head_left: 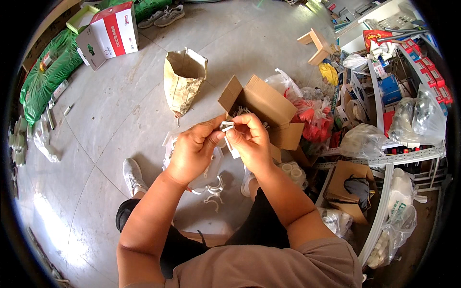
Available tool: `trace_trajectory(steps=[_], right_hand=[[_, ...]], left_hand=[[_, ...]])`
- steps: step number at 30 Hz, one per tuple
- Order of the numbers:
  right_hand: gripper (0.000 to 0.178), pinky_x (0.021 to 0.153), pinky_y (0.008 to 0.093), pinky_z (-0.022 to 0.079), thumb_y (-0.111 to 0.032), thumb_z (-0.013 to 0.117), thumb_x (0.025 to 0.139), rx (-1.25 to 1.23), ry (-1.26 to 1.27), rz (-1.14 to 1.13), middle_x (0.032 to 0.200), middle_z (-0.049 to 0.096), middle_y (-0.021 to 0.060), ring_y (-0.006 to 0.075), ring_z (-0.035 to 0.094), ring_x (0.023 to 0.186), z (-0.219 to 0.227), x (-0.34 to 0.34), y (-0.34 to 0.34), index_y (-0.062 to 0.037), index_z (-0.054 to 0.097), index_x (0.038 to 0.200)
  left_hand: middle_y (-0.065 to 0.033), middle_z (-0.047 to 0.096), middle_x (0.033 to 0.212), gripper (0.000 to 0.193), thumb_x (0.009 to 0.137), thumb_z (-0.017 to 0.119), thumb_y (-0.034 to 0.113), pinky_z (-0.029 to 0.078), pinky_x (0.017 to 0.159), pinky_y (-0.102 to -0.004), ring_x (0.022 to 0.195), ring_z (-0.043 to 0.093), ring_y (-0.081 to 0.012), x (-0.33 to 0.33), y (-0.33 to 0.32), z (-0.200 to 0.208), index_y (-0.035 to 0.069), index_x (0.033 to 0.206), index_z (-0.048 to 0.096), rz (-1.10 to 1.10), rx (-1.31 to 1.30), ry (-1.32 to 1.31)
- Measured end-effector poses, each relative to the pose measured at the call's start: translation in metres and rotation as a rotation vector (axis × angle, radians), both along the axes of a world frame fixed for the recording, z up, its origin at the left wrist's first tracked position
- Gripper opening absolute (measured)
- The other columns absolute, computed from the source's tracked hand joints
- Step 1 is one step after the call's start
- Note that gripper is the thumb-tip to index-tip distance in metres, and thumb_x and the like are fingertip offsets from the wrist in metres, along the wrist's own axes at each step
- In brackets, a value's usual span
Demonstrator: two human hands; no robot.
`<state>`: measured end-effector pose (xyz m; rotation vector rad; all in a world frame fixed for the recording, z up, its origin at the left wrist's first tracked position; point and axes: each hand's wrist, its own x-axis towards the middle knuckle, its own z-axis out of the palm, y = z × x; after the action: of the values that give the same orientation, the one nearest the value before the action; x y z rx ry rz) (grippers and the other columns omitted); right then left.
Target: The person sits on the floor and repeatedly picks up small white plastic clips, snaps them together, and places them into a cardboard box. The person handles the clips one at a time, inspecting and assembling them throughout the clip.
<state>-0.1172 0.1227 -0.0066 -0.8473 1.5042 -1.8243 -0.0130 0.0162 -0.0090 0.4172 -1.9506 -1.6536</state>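
Note:
My left hand and my right hand meet in front of me, thumbs and fingertips pinching a small white plastic piece from both sides. Its upper end looks like a narrow open loop; the fingers hide much of the rest. Below my hands, several white C-shaped pipe clips lie beside a clear plastic bag, partly covered by my left hand. Just beyond my right hand, an open cardboard box holds white pieces, largely hidden by the hand.
A crumpled brown paper sack stands open on the grey tiled floor. Right of the box are red items in a clear bag and crowded metal shelving. A wooden stool stands farther back; a green bag lies far left.

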Motion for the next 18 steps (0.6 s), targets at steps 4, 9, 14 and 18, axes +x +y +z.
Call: trace_trajectory(steps=[4, 9, 14, 18], right_hand=[[0.024, 0.06, 0.0193, 0.044, -0.009, 0.061, 0.081, -0.092, 0.075, 0.011, 0.084, 0.053, 0.0027, 0.0062, 0.051, 0.072, -0.0062, -0.0027, 0.0, 0.0, 0.047, 0.099], [0.025, 0.068, 0.0217, 0.046, -0.001, 0.06, 0.079, -0.057, 0.155, 0.008, 0.092, 0.052, 0.005, 0.0076, 0.052, 0.08, -0.0033, -0.0002, 0.0011, 0.0016, 0.047, 0.1], [0.033, 0.067, 0.0218, 0.047, 0.001, 0.06, 0.077, -0.046, 0.176, 0.052, 0.091, 0.051, 0.0052, 0.0077, 0.052, 0.08, 0.0022, 0.0007, 0.0006, 0.0023, 0.046, 0.107], [0.036, 0.062, 0.0207, 0.046, 0.0, 0.057, 0.08, 0.003, 0.121, 0.075, 0.091, 0.052, 0.0052, 0.0064, 0.051, 0.074, 0.0023, 0.0047, -0.0005, 0.0016, 0.044, 0.114]], left_hand=[[-0.0144, 0.062, 0.087, 0.022, 0.083, 0.056, 0.008, 0.047, 0.067, -0.0281, 0.076, 0.062, -0.0218, 0.0005, 0.0008, 0.0075, 0.003, 0.104, 0.058, 0.036, -0.009, -0.002], [-0.0139, 0.063, 0.084, 0.017, 0.084, 0.054, 0.008, 0.048, 0.066, -0.0272, 0.074, 0.062, -0.0203, -0.0002, 0.0026, 0.009, 0.001, 0.099, 0.059, 0.087, -0.012, 0.024], [-0.0125, 0.063, 0.082, 0.019, 0.084, 0.054, 0.008, 0.047, 0.065, -0.0253, 0.072, 0.06, -0.015, -0.001, 0.0018, 0.002, 0.001, 0.102, 0.058, 0.114, 0.024, 0.046], [-0.0092, 0.063, 0.081, 0.022, 0.084, 0.055, 0.007, 0.047, 0.066, -0.0242, 0.073, 0.058, -0.0103, -0.0008, -0.0002, 0.0022, 0.0, 0.105, 0.057, 0.115, 0.121, 0.027]])
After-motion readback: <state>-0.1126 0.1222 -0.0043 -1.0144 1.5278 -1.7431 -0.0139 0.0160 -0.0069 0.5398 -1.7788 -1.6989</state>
